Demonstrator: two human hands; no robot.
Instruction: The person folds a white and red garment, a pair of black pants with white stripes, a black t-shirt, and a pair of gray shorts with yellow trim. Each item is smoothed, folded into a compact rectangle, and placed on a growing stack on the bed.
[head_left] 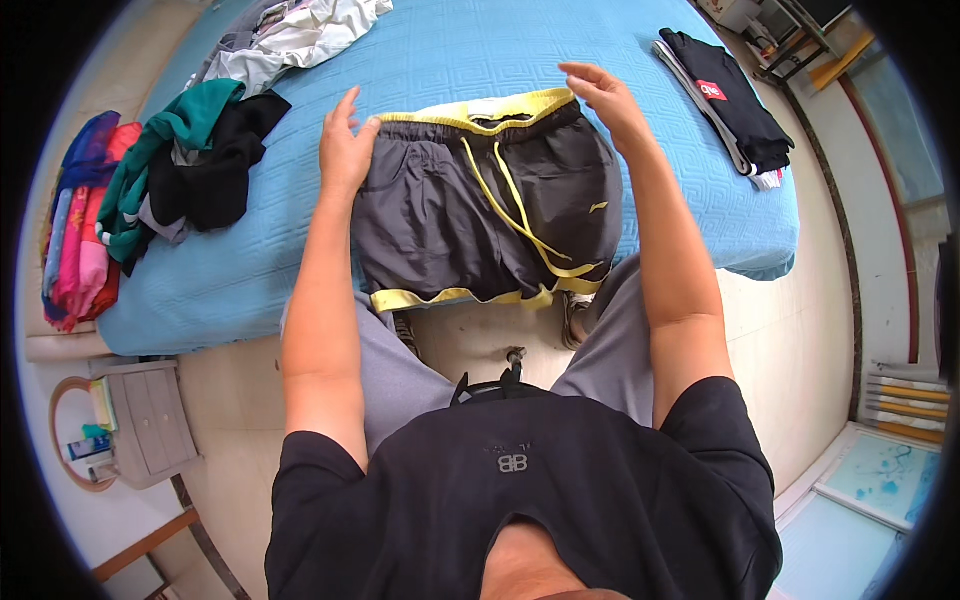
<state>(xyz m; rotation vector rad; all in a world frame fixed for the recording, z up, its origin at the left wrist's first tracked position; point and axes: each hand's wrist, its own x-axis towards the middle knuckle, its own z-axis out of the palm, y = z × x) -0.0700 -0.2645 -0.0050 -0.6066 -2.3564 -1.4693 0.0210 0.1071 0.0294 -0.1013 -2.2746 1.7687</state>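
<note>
A pair of dark grey shorts [440,215] lies spread at the bed's near edge, its legs hanging slightly over. Yellow trim runs along the waistband and hems, and a yellow drawstring [515,210] trails down the front. My left hand [346,150] is at the waistband's left corner, fingers stretched upward and thumb beside the fabric. At the right corner, my right hand [608,103] has its fingers extended just above the waistband. Both hands look open, with no fabric gripped.
The blue bedspread [480,50] covers the bed. Rumpled green and black clothes [205,165] lie left, with colourful fabrics [85,220] beyond them. White clothing [300,45] is at the far left. Folded dark garments [725,100] sit right. A small drawer cabinet [150,420] stands lower left.
</note>
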